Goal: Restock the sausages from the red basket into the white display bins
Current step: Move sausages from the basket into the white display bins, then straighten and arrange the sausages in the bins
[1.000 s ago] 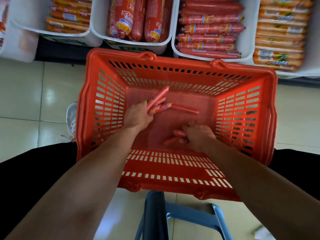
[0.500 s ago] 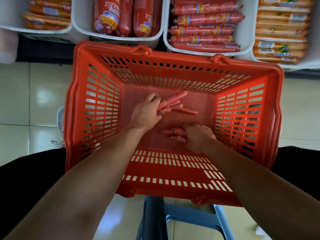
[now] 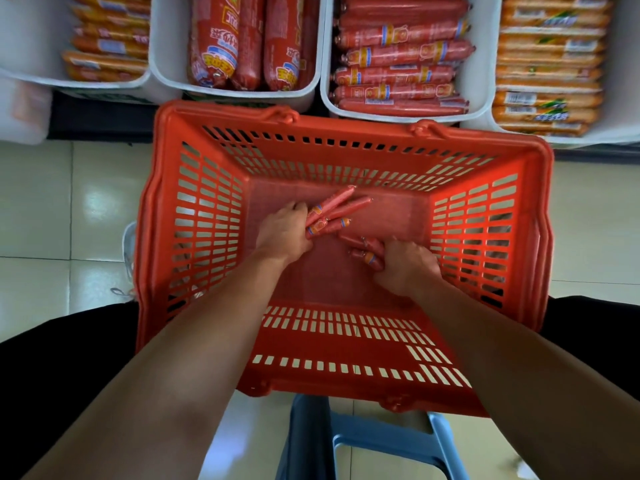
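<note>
Both hands inside red basket (image 3: pixel 166 216), near its floor. Left hand (image 3: pixel 282 233) closed around bundle of thin sausages (image 3: pixel 334 211), free ends fanned toward far wall. Right hand (image 3: pixel 407 268) closed on a smaller cluster of sausages (image 3: pixel 367 249), partly hidden under the fingers; count not readable. Basket propped on blue stool (image 3: pixel 388 441), far rim just beside white display bins (image 3: pixel 323 81). Bins loaded: thick red sausages (image 3: pixel 242 43) left of centre, long red sticks (image 3: pixel 401 57) right of centre, orange packs (image 3: pixel 550 60) at far right. Slotted basket walls surrounding both hands. Grey shoe (image 3: pixel 129 244) on tiled floor (image 3: pixel 52 209) left of basket
</note>
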Motion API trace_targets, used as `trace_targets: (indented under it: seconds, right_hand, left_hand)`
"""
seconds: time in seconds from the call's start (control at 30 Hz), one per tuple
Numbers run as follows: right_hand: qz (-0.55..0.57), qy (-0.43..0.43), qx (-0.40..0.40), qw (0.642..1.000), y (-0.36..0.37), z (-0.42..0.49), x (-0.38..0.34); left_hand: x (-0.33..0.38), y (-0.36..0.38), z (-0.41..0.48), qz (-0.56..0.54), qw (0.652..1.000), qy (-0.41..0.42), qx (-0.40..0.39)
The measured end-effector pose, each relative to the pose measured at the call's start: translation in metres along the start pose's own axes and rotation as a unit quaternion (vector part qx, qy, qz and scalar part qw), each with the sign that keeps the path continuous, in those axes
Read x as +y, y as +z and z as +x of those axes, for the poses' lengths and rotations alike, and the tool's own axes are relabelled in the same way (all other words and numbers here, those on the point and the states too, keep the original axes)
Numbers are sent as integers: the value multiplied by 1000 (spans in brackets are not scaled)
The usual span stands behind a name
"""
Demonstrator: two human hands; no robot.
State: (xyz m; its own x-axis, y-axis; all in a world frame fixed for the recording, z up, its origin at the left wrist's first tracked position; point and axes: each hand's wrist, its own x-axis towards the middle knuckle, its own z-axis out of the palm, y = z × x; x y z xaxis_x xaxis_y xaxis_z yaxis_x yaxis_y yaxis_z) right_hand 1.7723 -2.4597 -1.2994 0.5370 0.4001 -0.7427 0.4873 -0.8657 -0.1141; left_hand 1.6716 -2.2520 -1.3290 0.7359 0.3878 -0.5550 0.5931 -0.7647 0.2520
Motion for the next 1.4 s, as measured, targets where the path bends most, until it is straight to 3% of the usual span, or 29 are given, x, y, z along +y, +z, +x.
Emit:
trace_targets:
  seconds: [0.17, 0.27, 0.47, 0.83, 1.13, 1.3, 1.4]
  right_hand:
    - [99, 48, 21, 994, -12, 0, 6]
    - [132, 45, 40, 989, -24, -4, 3]
    - [113, -7, 57, 992, -57, -35, -10]
    - [111, -101, 163, 975, -182, -122, -23]
    - [48, -101, 242, 964, -283, -51, -37]
    - [92, -135, 231, 959, -289, 5, -54]
    - [-21, -139, 169, 976, -279, 27, -53]
  left_hand:
    - [-19, -9, -19, -22, 996, -85, -25]
    - [-22, -16, -34, -91, 986, -127, -51]
    - [-16, -54, -69, -124, 982, -120, -76]
    - [6, -195, -142, -131, 988, -72, 36]
    - [4, -260, -105, -165, 976, -55, 131]
    - [-9, -266, -65, -202, 968, -54, 140]
    - [-11, -265, -50, -210, 964, -55, 155]
